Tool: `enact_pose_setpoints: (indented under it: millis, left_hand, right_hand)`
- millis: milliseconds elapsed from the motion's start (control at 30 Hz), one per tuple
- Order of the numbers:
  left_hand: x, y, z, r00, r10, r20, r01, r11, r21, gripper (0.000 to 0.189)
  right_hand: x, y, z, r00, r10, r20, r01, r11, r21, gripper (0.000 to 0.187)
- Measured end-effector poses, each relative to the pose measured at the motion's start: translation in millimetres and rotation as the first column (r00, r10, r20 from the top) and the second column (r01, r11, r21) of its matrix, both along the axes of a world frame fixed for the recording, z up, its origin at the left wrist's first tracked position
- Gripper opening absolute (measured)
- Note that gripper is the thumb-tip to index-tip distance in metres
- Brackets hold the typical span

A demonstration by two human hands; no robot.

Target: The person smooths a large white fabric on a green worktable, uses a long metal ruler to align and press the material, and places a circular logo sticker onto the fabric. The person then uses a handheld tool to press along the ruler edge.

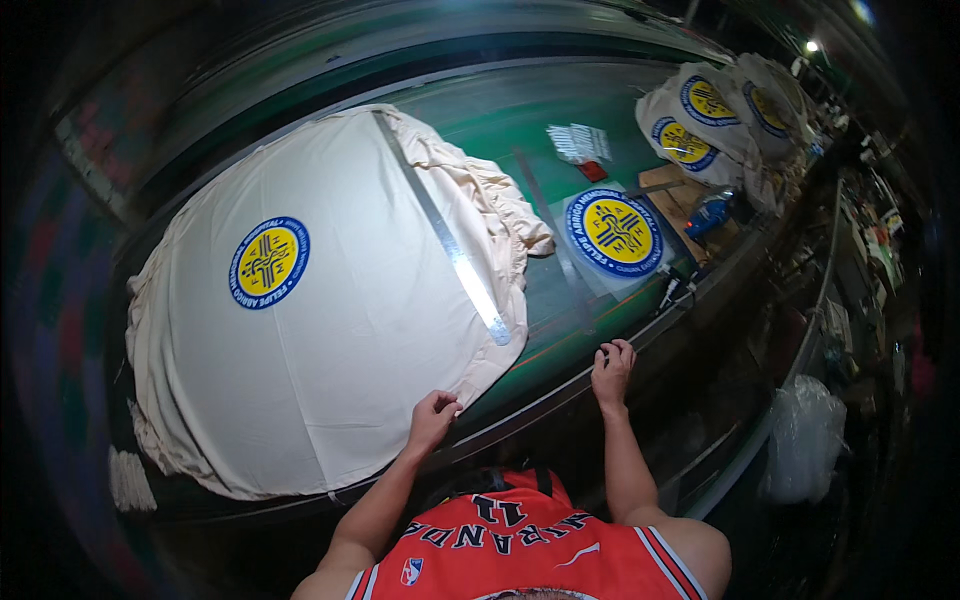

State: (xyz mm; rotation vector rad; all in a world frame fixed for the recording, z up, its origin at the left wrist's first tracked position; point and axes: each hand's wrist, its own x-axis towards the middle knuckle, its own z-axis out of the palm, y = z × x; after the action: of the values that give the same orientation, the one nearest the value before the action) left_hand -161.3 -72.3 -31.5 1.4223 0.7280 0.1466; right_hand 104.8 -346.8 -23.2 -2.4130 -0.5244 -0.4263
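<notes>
A cream fitted sheet (360,300) with gathered edges lies spread before me, a round blue-and-yellow emblem (268,262) on its left half. At its near right corner my left hand (435,421) pinches the hem between thumb and fingers. My right hand (615,369) hovers at the table's front edge, fingers loosely bent and apart, with nothing seen in it. A steel ruler (450,240) rests across the sheet's right side. Farther right, a clear film (585,279) bears a matching emblem (615,232).
On the green table (547,330) lies another metal strip (551,225). A blue power tool (709,214) sits on a wooden board (660,182), near a white plug (670,291). Bundled emblem-printed cloths (705,120) stand at the far right. A clear plastic bag (806,442) hangs lower right.
</notes>
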Motion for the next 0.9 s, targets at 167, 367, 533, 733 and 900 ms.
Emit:
enact_pose_setpoints:
  millis: [167, 367, 533, 733, 900]
  left_hand:
    - [10.7, -2.5, 2.0, 0.998, -0.067, -0.007, 0.067, 0.998, -0.023, 0.018]
    - [66.0, -22.1, 11.8, 0.987, -0.137, 0.088, 0.143, 0.988, -0.062, 0.017]
    - [139.4, -62.7, 17.3, 0.975, -0.209, 0.080, 0.215, 0.974, -0.068, 0.015]
    - [243.4, -129.2, 20.7, 0.951, -0.307, 0.043, 0.309, 0.950, -0.041, 0.014]
    - [307.8, -170.4, 28.6, 0.954, -0.299, 0.026, 0.299, 0.954, -0.008, 0.014]
  right_hand:
    - [-6.4, -12.9, 5.1, 0.999, -0.028, -0.016, 0.029, 0.998, 0.052, 0.012]
    - [18.7, -32.2, 16.1, 0.998, -0.056, -0.014, 0.057, 0.992, 0.116, 0.009]
    - [79.6, -65.0, 26.7, 0.996, -0.056, -0.076, 0.068, 0.983, 0.171, 0.011]
    - [221.7, -118.9, 35.4, 0.972, -0.063, -0.226, 0.138, 0.933, 0.332, 0.018]
    - [373.2, -137.4, 9.6, 0.941, -0.222, -0.255, 0.320, 0.828, 0.460, 0.049]
